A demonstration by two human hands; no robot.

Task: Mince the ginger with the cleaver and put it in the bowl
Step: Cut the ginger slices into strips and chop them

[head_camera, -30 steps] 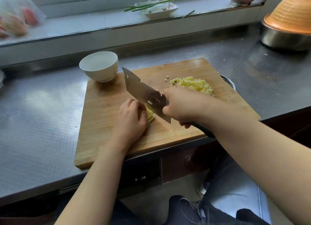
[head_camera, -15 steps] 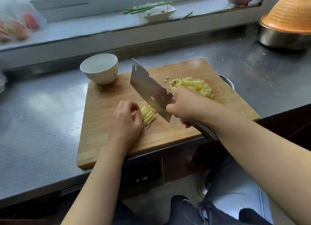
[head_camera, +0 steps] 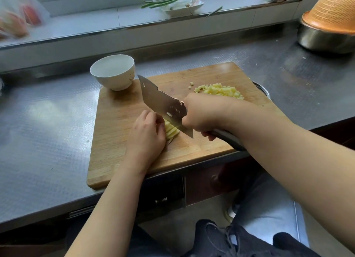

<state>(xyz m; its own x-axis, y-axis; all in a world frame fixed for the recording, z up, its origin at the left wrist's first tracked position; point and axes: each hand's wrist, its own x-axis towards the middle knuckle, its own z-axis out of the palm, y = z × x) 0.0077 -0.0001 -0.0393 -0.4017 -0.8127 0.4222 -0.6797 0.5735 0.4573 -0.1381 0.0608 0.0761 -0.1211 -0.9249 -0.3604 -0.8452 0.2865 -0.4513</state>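
On a wooden cutting board [head_camera: 119, 137], my left hand [head_camera: 147, 135] holds a small bundle of yellow ginger strips [head_camera: 171, 131] with curled fingers. My right hand [head_camera: 203, 112] grips the handle of a steel cleaver [head_camera: 163, 103]; the blade slants down onto the right end of the strips. A pile of minced ginger [head_camera: 221, 89] lies at the board's far right, partly hidden behind my right hand. An empty white bowl [head_camera: 113, 72] stands at the board's far left corner.
The board lies on a steel counter [head_camera: 44, 126] near its front edge. A steel pot with an orange colander [head_camera: 332, 12] on top stands at the back right. A plate with green stalks [head_camera: 180, 3] sits on the window ledge, a plastic bag [head_camera: 17, 16] at the far left.
The cleaver rose off the ginger half a second ago and has come down on the strips again. My left hand stayed on the bundle.
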